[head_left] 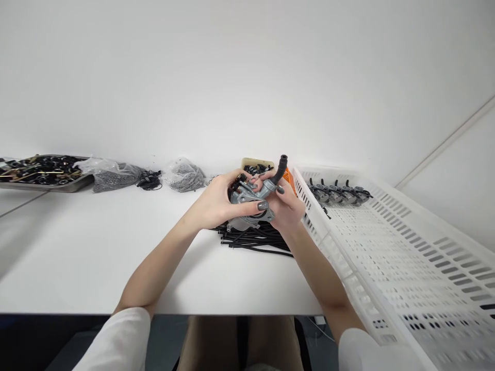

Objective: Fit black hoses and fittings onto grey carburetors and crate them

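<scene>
A grey metal carburetor [247, 198] is held above the table, with a black rubber boot [280, 169] sticking up from its top right. My left hand [218, 203] grips the carburetor from the left, thumb pressed across its front. On the other side, my right hand [288, 205] is closed around the right part, its fingers by the base of the boot. Beneath both hands lies a bundle of thin black rubber hoses [257, 242]. Part of the carburetor is covered by my fingers.
A white perforated basket [386, 257] at right holds several carburetors [340, 193] in a row. Along the wall are a metal tray [77, 184] of mixed parts, clear bags [116, 175] of small parts, black pieces [150, 180], a yellowish box [251, 162] and an orange item [289, 178].
</scene>
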Motion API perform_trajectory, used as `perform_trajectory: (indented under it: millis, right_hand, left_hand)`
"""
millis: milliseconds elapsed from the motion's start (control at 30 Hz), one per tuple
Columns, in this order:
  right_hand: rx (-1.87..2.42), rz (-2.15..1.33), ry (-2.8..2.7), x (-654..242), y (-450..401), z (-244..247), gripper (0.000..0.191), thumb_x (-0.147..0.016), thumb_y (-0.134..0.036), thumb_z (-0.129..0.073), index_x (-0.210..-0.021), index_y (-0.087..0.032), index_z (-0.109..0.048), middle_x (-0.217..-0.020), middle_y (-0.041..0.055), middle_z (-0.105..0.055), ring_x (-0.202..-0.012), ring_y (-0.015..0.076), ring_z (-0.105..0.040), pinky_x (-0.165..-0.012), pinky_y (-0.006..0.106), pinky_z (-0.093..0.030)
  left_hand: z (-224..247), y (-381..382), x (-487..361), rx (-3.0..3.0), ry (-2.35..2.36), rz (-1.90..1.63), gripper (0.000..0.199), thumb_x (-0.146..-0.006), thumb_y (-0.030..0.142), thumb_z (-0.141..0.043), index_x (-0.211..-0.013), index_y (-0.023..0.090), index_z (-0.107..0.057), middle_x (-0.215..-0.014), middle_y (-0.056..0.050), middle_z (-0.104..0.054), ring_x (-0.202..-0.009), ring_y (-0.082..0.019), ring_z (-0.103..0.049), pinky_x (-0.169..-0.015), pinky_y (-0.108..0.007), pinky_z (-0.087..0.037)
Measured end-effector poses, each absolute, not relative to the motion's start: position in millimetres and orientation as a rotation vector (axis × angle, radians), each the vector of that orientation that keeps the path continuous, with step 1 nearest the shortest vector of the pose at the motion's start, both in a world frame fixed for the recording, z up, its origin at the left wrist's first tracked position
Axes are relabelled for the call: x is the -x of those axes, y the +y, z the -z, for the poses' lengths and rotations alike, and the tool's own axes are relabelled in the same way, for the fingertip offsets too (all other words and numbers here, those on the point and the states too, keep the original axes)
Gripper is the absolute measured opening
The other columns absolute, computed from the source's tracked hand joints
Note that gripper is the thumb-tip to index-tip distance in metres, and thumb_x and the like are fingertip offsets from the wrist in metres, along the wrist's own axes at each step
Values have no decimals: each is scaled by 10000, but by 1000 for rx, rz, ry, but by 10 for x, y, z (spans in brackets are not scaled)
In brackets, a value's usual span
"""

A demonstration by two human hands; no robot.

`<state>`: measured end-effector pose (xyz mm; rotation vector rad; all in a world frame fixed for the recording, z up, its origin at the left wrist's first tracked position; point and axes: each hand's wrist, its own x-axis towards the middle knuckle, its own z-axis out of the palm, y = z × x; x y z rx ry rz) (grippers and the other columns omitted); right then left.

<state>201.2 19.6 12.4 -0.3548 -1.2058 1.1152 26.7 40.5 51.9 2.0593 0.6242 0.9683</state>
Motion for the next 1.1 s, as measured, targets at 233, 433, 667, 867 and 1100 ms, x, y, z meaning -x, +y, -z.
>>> perform_trajectory:
  millis: [233,433,667,867,1100]
  right_hand:
    - [321,-1139,-1205,-2012,239,-87,387,-719,-504,-841,-990,-296,-659,-734,6,-641,-968,278,-684,-870,450,-589]
    - [297,-1131,-1232,-2003,218,-113,314,-741,-473,-820,-921,-267,-667,-736,24,-639,-964,282,-680,-891,463,-579]
    - [377,-1157,-1218,-2014,218,-141,459,-677,-561,-824,-992,-264,-670,-718,22,-622,-999,296,-656,-906,460,-563]
    - [344,-1147,-1235,-2016,251,-105,407,-678,-544,-858,-865,-291,-600,-682,8,-602,-959,281,-658,-871,451,-569]
    - [338,-1130,-1275,-2047,264,-117,349,-714,-484,-840,-903,-274,-635,-727,29,-675,-918,264,-664,-855,426,-561]
  left_hand:
    - [-504,431,-266,-2065,606,-961,454,-726,491,-789,-1016,177,-636,-938,-29,-668,-887,-233,-610,-781,-309,-471]
    - [-512,417,-256,-2066,606,-955,449,-713,472,-798,-1012,182,-631,-904,-12,-654,-826,-209,-584,-743,-300,-442]
    - [-531,413,-250,-2046,602,-936,446,-711,463,-803,-1008,177,-631,-920,-17,-652,-819,-205,-583,-735,-295,-435]
    - [-534,410,-265,-2056,661,-919,491,-691,484,-809,-1020,180,-608,-945,-35,-682,-861,-233,-605,-773,-318,-457]
    - [-523,435,-261,-2066,640,-908,483,-710,502,-805,-1022,191,-607,-944,-35,-676,-905,-254,-616,-803,-339,-467]
